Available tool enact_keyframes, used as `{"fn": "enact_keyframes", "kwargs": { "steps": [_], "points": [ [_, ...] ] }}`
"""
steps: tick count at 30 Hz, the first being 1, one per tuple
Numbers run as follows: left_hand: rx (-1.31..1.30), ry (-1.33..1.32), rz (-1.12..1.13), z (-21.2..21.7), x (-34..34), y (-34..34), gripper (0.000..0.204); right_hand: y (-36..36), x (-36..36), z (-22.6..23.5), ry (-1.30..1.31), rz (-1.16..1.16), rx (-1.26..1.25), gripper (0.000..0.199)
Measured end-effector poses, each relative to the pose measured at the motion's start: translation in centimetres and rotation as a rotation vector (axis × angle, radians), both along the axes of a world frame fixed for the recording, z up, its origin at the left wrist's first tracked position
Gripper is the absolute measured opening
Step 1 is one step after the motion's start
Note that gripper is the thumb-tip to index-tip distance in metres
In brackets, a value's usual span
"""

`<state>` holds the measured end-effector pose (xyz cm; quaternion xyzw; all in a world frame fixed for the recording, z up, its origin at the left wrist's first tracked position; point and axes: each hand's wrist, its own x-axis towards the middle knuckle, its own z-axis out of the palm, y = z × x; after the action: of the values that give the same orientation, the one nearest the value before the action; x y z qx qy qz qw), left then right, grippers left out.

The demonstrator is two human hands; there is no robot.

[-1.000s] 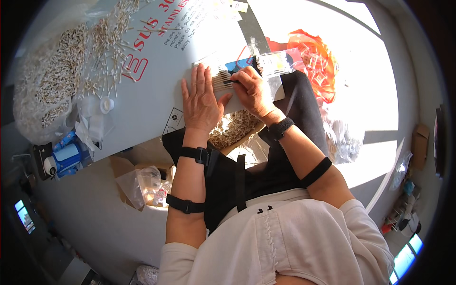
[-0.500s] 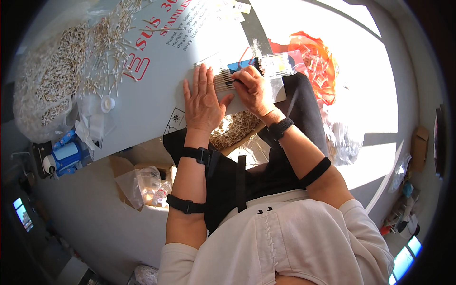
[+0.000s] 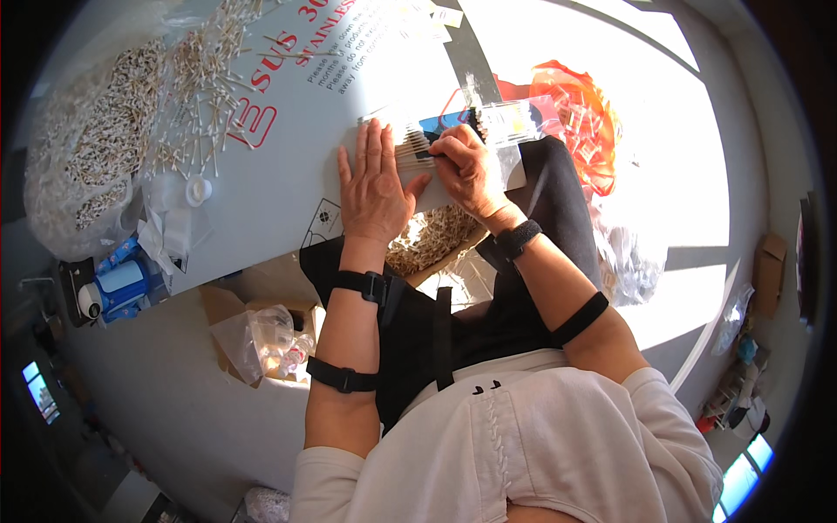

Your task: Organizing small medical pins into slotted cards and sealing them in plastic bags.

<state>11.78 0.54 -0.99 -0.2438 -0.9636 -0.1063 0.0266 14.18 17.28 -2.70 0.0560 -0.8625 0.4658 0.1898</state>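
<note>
My left hand [image 3: 377, 187] lies flat near the table edge, fingers stretched out and thumb apart. Beside its fingertips is a row of thin cotton swabs [image 3: 410, 146], side by side, with dark ends toward my right hand. My right hand [image 3: 471, 170] is closed in a pinch at those dark ends; a small dark thing shows at its fingertips, too small to name. Just beyond, a blue piece [image 3: 431, 125] lies on the table, next to a clear packet [image 3: 514, 120]. Glare washes out part of the row.
Loose cotton swabs [image 3: 205, 113] spread left of my hands, beside a big clear bag of swabs [image 3: 109, 131]. A blue-and-white bottle [image 3: 118, 288] stands at the left edge. An orange bag [image 3: 580, 126] holds small packs at right. Below the table edge sits a box of swabs [image 3: 432, 240].
My right hand has shifted very slightly to the right and nearer me, still pinched. The left hand remains flat in nearly the same place.
</note>
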Motion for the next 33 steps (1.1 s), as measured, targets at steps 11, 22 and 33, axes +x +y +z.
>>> {"fn": "enact_keyframes", "kwargs": {
  "steps": [11,22,33],
  "points": [
    [0.020,0.006,0.003,0.0,0.0,0.0,0.085,-0.4,-0.1,0.2,-0.012,-0.049,0.032,0.014],
    [0.039,0.000,0.008,0.1,0.0,0.0,0.085,-0.3,-0.3,0.1,-0.018,-0.050,0.022,0.014],
    [0.023,0.005,0.009,0.1,0.0,0.0,0.082,-0.5,-1.1,0.9,-0.133,-0.052,0.006,0.017]
  ]
}}
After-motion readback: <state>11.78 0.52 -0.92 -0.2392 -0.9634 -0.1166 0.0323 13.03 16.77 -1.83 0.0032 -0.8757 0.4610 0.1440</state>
